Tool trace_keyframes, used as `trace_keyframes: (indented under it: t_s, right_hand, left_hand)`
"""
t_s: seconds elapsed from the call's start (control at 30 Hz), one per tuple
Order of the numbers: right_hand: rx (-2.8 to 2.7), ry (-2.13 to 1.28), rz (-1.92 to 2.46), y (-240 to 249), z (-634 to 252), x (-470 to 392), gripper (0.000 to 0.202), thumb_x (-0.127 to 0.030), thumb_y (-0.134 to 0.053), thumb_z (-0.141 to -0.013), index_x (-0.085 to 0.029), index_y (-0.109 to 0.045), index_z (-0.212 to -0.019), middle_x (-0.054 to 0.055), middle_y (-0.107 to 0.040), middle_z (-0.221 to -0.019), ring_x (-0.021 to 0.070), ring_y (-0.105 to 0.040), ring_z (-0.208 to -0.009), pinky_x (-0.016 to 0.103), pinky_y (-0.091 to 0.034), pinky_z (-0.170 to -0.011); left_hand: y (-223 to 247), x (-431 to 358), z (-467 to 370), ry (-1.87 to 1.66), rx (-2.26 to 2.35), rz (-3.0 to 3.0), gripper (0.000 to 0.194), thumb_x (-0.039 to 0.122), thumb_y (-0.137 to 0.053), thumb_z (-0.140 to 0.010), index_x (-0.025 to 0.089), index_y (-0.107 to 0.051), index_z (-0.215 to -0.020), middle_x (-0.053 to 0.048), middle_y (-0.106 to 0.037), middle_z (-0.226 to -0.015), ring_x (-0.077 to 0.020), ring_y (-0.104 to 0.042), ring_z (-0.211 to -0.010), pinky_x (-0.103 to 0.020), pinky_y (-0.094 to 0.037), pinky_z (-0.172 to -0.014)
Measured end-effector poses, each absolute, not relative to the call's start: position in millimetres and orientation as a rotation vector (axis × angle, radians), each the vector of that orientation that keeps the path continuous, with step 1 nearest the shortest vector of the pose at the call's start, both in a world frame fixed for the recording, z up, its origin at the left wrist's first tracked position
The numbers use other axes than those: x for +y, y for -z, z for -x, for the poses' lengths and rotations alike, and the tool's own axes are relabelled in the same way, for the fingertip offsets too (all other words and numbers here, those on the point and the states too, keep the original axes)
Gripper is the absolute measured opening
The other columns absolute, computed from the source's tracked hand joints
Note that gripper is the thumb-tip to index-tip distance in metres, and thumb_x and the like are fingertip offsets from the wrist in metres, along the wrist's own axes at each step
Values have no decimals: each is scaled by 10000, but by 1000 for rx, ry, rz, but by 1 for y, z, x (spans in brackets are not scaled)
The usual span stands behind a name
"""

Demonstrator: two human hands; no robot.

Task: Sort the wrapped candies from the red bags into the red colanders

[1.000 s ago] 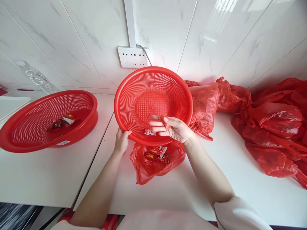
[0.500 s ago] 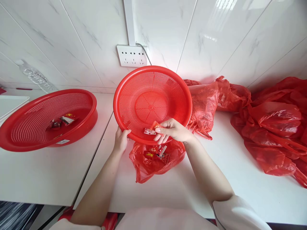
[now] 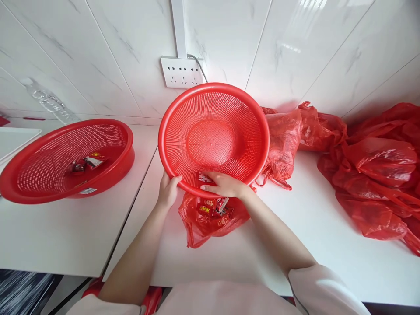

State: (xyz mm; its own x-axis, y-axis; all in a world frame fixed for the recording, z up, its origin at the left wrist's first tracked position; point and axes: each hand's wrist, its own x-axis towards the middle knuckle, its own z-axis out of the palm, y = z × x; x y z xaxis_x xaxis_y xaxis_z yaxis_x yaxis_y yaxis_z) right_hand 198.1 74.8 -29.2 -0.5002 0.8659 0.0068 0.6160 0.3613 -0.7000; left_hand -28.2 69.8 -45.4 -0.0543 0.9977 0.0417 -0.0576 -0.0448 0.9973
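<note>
A red perforated plastic basket (image 3: 213, 98) is tipped towards me, and its front rim is in my left hand (image 3: 169, 190), thumb over the edge. Low inside it lies a small red-and-white packet (image 3: 204, 177). My right hand (image 3: 225, 184) reaches over the front rim to this packet. Its thumb and fingers are apart, with the packet between them and partly covered. Right below the rim, a red plastic bag (image 3: 200, 234) lies open on the table with several small wrapped snack packets (image 3: 210, 209) in it.
Another red basket (image 3: 120, 164) with a few small packets stands on the left. A clear plastic bottle (image 3: 52, 104) is behind it by the wall. Filled red bags (image 3: 285, 135) and a larger heap of red bags (image 3: 380, 175) lie on the right. A socket panel (image 3: 182, 72) is on the wall.
The orange-red packet has left my right hand, and a similar one now shows in the bag. That hand has come back inside the basket, to the red-and-white packet.
</note>
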Motion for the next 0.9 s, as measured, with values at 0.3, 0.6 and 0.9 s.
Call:
trace_keyframes:
  t_s: [0.3,0.6,0.9]
  right_hand:
    - [-1909,-1348,1149,23,-208,80,407,-415,-408,-972,-150,-589,-1222,96,-712,-1052,183,-679,-943,337,-519,-876]
    - [-2443,-933,1056,3,-201,64,498,-377,-673,-826,-136,-585,-1253,132,-629,-1230,263,-594,-1122,388,-450,-977]
    - [-2645,-710,1146,-9,-221,13,309,-237,-664,-824,-199,-638,-1130,76,-685,-1040,234,-631,-948,316,-472,-789]
  left_hand:
    - [43,71,28,-1315,1189,-1084,376,269,-604,-753,203,-574,-1121,-61,-632,-981,-202,-634,-809,-261,-513,-561]
    - [43,73,29,-1306,1227,-1085,362,274,-605,-750,212,-565,-1104,-70,-622,-997,-205,-633,-799,-243,-496,-519]
    - [44,75,31,-1320,1289,-1125,341,332,-581,-772,199,-595,-1085,-103,-635,-1119,-248,-642,-925,-290,-548,-590]
